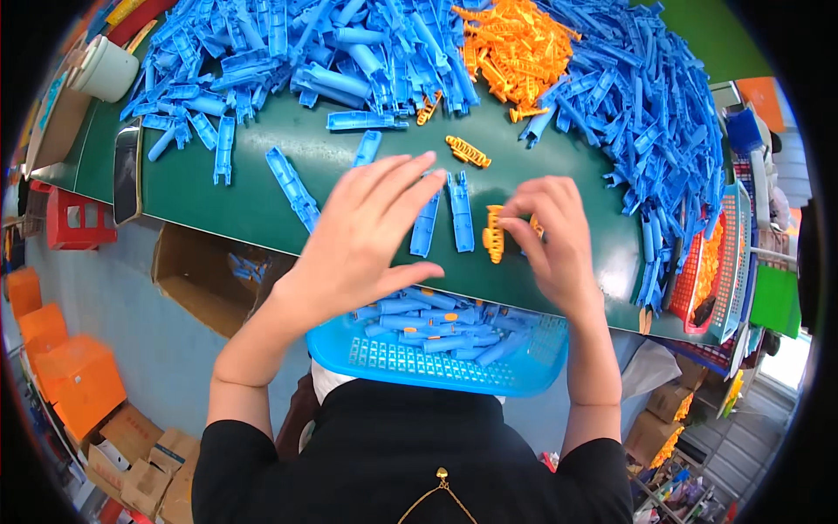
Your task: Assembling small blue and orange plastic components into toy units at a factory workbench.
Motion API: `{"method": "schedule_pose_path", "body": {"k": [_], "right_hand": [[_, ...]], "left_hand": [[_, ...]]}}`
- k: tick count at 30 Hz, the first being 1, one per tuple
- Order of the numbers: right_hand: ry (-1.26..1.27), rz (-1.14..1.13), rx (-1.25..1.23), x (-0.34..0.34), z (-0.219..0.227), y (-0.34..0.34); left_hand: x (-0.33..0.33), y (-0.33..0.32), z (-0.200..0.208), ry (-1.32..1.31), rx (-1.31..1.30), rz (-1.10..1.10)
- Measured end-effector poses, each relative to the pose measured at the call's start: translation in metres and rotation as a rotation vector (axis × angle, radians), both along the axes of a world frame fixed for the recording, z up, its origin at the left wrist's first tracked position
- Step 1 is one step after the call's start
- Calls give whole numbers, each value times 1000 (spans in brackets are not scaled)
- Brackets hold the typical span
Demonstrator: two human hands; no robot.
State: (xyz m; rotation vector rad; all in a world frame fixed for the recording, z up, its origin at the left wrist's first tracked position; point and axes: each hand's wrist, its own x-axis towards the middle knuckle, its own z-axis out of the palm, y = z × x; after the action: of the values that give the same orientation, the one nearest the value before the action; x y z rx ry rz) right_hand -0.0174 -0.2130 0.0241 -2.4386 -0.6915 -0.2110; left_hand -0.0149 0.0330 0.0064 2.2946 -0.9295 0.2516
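Note:
My left hand (358, 231) is over the near part of the table, its fingers stretched and spread, holding nothing. Partly under its fingertips lies a blue half-shell (424, 229). Just right of that is another long blue half-shell (461, 210), hollow side up. My right hand (554, 240) is closed, thumb and fingertips pinching a ribbed orange plastic piece (495, 236) at the table. Behind the right fingers a bit of another orange piece shows. A loose orange spring-like piece (469, 152) lies beyond the hands, and a blue half-shell (292, 188) lies left of them.
Heaps of blue shells (349, 61) and orange pieces (519, 48) cover the far side of the green table (253, 162). In front of my body a blue basket (436, 375) holds several blue parts with orange inserts. A phone (127, 170) lies at the left edge.

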Motion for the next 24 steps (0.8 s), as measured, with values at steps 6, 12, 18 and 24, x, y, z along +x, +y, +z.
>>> {"method": "schedule_pose_path", "body": {"k": [6, 12, 18, 24], "right_hand": [[-65, 174, -84, 31, -13, 19], [-144, 168, -146, 37, -14, 24], [-158, 144, -160, 37, -16, 26], [-220, 78, -89, 25, -29, 27]], "left_hand": [[0, -30, -27, 32, -46, 45], [3, -30, -30, 21, -10, 50], [4, -32, -31, 40, 1, 66], [-1, -29, -25, 94, 8, 114]]}}
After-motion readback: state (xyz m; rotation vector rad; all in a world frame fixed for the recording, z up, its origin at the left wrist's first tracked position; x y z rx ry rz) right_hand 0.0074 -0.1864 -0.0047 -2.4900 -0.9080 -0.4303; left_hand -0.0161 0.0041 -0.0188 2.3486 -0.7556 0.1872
